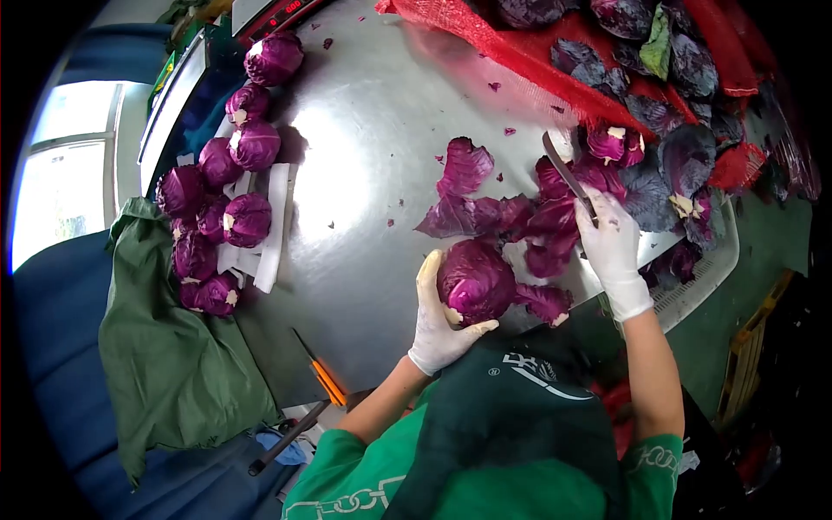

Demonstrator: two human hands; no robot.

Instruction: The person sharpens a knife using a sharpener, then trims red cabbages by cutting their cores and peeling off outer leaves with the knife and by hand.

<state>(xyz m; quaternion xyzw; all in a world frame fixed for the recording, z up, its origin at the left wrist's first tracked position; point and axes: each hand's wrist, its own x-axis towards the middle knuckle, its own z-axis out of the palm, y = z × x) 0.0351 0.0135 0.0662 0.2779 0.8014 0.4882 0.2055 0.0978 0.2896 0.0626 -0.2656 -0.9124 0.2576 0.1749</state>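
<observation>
My left hand (pixel 438 325), in a white glove, grips a red cabbage (pixel 476 282) at its left side, near the table's front edge. In my gloved right hand (pixel 610 245) is a knife (pixel 568 176), its dark curved blade pointing up and to the left over loose leaves. Purple cabbage leaves (pixel 472 215) lie just beyond the held cabbage, and one more leaf (pixel 544 302) with a pale base sits to its right. The fingertips of my right hand are partly hidden around the knife's handle.
Trimmed red cabbages (pixel 247 219) stand piled at the table's left, by white strips (pixel 276 227). An orange-handled knife (pixel 327 380) lies at the front edge. Untrimmed cabbages spill from a red mesh sack (pixel 511 54) at back right, above a white crate (pixel 726 251). A scale (pixel 282 16) stands behind.
</observation>
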